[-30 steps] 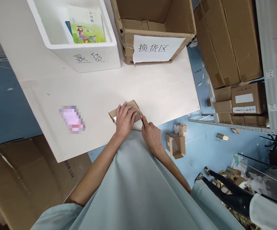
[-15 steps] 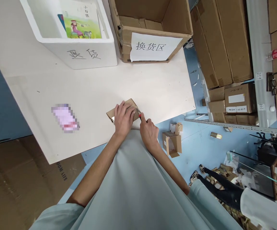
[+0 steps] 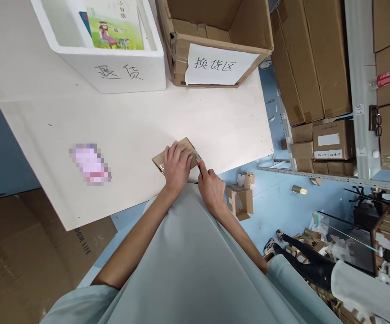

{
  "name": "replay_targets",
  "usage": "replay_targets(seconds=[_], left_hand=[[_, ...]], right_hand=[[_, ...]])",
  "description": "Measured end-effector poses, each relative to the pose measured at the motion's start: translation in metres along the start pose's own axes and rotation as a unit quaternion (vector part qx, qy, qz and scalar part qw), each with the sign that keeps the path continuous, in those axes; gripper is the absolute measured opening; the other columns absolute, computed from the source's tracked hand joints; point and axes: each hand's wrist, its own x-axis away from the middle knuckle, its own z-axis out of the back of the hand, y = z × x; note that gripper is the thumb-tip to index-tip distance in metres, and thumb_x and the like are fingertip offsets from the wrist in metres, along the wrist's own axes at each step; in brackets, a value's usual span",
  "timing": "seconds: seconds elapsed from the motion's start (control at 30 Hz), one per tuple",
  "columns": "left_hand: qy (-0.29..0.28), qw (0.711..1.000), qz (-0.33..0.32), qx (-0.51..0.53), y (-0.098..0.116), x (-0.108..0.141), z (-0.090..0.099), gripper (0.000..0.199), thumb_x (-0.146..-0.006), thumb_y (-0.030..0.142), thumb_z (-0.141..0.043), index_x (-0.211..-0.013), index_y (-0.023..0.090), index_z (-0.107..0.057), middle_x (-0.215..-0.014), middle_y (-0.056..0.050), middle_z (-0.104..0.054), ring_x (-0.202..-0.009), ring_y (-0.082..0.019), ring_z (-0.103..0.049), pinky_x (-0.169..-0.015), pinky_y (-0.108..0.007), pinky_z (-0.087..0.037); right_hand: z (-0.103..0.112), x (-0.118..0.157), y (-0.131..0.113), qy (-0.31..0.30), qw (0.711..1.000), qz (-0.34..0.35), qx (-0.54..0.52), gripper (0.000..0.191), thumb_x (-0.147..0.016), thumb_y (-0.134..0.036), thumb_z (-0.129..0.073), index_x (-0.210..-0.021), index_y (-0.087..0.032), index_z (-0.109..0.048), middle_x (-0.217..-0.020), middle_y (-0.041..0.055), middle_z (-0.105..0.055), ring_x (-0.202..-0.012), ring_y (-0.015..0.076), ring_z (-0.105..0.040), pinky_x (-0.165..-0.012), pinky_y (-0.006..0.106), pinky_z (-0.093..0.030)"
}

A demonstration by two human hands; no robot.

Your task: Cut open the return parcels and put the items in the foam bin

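A small flat cardboard box (image 3: 188, 144) with clear tape on it lies near the front edge of the white table (image 3: 130, 121). My left hand (image 3: 177, 166) rests over its top, fingers curved across it, holding it down and hiding much of it. In my right hand (image 3: 211, 184) is a box cutter (image 3: 199, 166) with a red and black handle. The cutter's tip is at the box's right edge, by the tape; whether the blade is in the tape I cannot tell.
Behind stand a white foam box (image 3: 130, 83) with picture books (image 3: 117, 31) and an open carton (image 3: 222, 40) bearing a paper label. A blurred-out pink item (image 3: 90, 164) lies left. Small cartons (image 3: 240, 200) sit on the floor; another person (image 3: 316, 265) stands at right.
My right hand and the box cutter have shifted slightly down and right along the box's edge. The left hand stays on the box. The whole view has shifted a little.
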Motion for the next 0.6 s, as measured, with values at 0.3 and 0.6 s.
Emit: replay_targets(seconds=[0.3, 0.6], left_hand=[[-0.004, 0.999, 0.016, 0.031, -0.003, 0.001, -0.001, 0.024, -0.111, 0.031, -0.054, -0.123, 0.028, -0.075, -0.140, -0.011, -0.073, -0.162, -0.035, -0.044, -0.136, -0.067, -0.024], [-0.011, 0.999, -0.042, -0.008, 0.001, -0.001, -0.002, 0.027, -0.113, 0.032, -0.050, -0.122, 0.029, -0.075, -0.139, -0.009, -0.075, -0.158, -0.033, -0.051, -0.135, -0.066, -0.030]], right_hand=[[0.019, -0.011, -0.017, 0.003, 1.000, -0.014, -0.008, 0.065, -0.116, -0.018, -0.035, -0.179, -0.027, -0.023, -0.114, 0.0121, -0.075, -0.096, 0.0214, -0.079, -0.075, 0.027, -0.056], [0.027, 0.002, -0.011, -0.027, 0.997, -0.067, -0.030, 0.059, -0.116, -0.022, -0.038, -0.174, -0.028, -0.037, -0.113, 0.0123, -0.078, -0.097, 0.0242, -0.080, -0.077, 0.030, -0.057]])
